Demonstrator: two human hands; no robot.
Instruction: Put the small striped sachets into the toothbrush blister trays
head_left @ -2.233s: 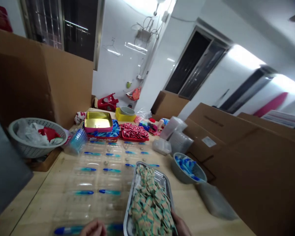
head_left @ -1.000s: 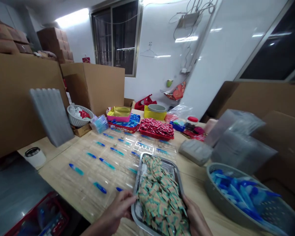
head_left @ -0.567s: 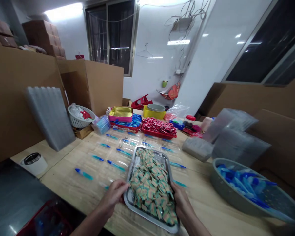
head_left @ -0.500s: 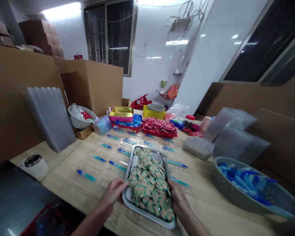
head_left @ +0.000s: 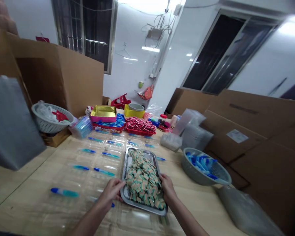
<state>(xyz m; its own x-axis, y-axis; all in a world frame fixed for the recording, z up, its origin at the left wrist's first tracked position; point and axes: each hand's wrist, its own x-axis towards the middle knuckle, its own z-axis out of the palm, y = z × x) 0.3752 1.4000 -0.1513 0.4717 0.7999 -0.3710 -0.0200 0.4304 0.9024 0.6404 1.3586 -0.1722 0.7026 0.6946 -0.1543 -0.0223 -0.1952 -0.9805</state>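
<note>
One metal tray (head_left: pixel 142 207), gripped from both sides

The tray is in front of the person, over the near middle of the bench (head_left: pixel 199 209), with both hands on it. The left hand (head_left: pixel 111 190) is closed on the left rim, thumb on top and the other fingers curled round the side. The right hand (head_left: pixel 167 187) is closed on the right rim; its fingertips are partly hidden. Whether the tray's base touches anything below cannot be told.

To carry this well, I would hold the rim level, since the load is heaped and probably slides easily. Both hands sit toward the near half, where most of the load lies, which seems sensible; the far end may still want watching for a dip. Clear plastic shells (head_left: pixel 105 144) holding blue pen-like items (head_left: pixel 104 171) spread to the left and beyond, so the edge is best moved clear of them.

The tray is silvery, oblong, round-cornered and shallow. Its small flat pieces (head_left: pixel 144 182), tan and green, look light and papery; they are thickest in the near half and thin toward the far end, where bare metal shows on the right. A grey basin (head_left: pixel 196 175) stands to the right, well apart.
</note>
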